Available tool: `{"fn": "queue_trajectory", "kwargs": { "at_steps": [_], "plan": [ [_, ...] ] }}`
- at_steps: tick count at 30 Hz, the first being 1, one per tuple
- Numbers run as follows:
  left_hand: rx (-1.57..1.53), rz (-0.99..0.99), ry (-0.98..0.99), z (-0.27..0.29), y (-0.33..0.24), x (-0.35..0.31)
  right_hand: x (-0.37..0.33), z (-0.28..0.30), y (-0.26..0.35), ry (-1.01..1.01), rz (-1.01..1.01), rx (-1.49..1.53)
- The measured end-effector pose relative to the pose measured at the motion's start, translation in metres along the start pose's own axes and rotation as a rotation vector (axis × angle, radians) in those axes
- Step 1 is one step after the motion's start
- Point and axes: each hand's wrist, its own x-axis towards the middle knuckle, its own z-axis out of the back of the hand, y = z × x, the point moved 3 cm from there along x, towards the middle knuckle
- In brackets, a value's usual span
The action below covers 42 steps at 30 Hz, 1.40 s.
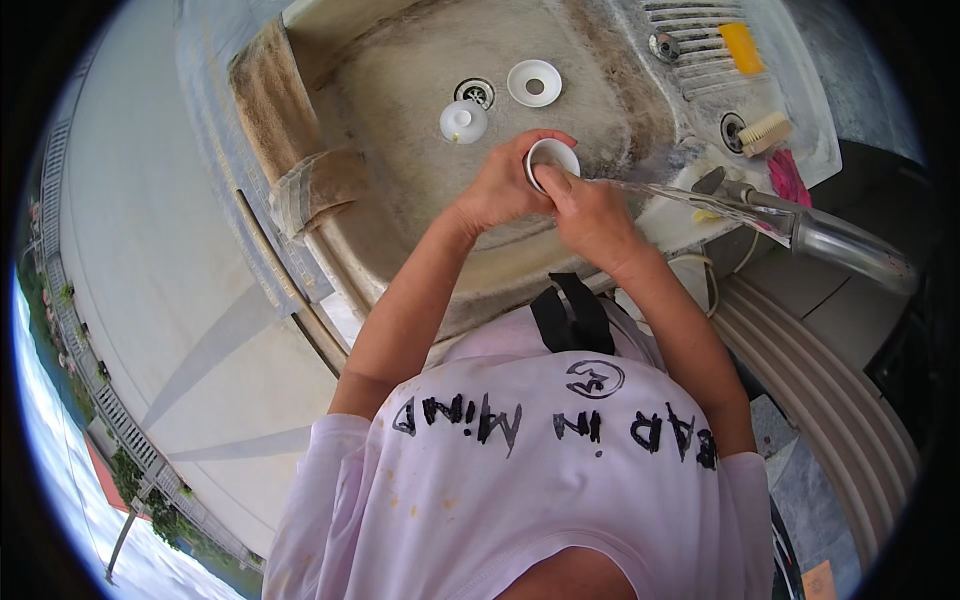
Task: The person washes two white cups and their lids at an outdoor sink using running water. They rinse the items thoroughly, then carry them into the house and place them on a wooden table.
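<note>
A small white cup [566, 155] is held over the near part of the sink [420, 60], its mouth tilted up toward me. My left hand [495, 185] is closed around the cup's left and far side. My right hand [597, 217] grips its near right side, the thumb reaching into the mouth; its other fingers are partly hidden. A stream of water from the metal faucet [850, 248] runs toward the cup and right hand. Beyond them, a white lid [463, 123] with a round knob and a white saucer [517, 82] with a ring-shaped centre lie on the sink floor.
A drain [476, 92] lies beside the lid. Brown cloth [275, 90] hangs over the left rim. On the right ledge are a yellow-orange sponge [741, 48], a scrub brush [766, 133] and a pink cloth [789, 178]. The faucet juts in from the right.
</note>
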Motion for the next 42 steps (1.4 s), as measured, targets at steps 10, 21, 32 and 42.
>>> {"fn": "queue_trajectory", "kwargs": {
  "at_steps": [10, 21, 32, 42],
  "plan": [
    [0.202, -0.152, 0.040, 0.000, 0.010, -0.005, -0.013, 0.023, 0.004, -0.230, 0.146, 0.022],
    [-0.677, 0.421, -0.178, 0.005, 0.050, -0.005, -0.012, 0.026, -0.001, -0.275, -0.350, 0.642],
    [-0.961, 0.451, -0.118, -0.018, 0.047, -0.008, 0.010, -0.024, -0.034, -0.114, -0.546, 1.419],
    [-1.017, 0.562, -0.383, -0.019, 0.070, -0.009, 0.015, -0.010, -0.009, -0.395, -0.227, 0.453]
  ]
}}
